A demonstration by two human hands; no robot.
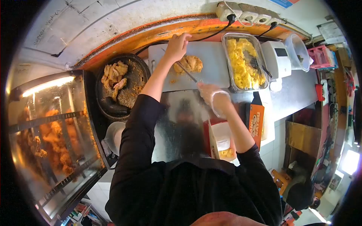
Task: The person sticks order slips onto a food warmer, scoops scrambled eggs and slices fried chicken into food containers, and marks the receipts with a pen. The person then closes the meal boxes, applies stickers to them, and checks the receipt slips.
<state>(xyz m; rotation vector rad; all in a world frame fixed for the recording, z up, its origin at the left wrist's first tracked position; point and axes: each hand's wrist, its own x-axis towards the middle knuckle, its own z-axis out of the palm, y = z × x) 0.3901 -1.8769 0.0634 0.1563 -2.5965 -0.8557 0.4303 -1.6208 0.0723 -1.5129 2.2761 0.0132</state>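
Observation:
My left hand (178,46) is above the back edge of a pale cutting board (211,56), fingers stretched out and holding nothing. My right hand (214,97), in a clear plastic glove, is closed around the handle end of a knife at the board's front edge. The knife (187,71) slants to the back left, crossing the near side of a browned piece of chicken (192,64) on the board; part of it is hidden behind my left wrist. Small crumbs (173,81) lie close to the chicken.
Left is a dark stone mortar (141,75) with chicken pieces (114,75) and a pestle (113,107), beside a lit glass case (52,143). Right are a clear tray of yellow food (243,62), a white device (277,58) and an orange box (255,120). An open carton (215,137) stands in front.

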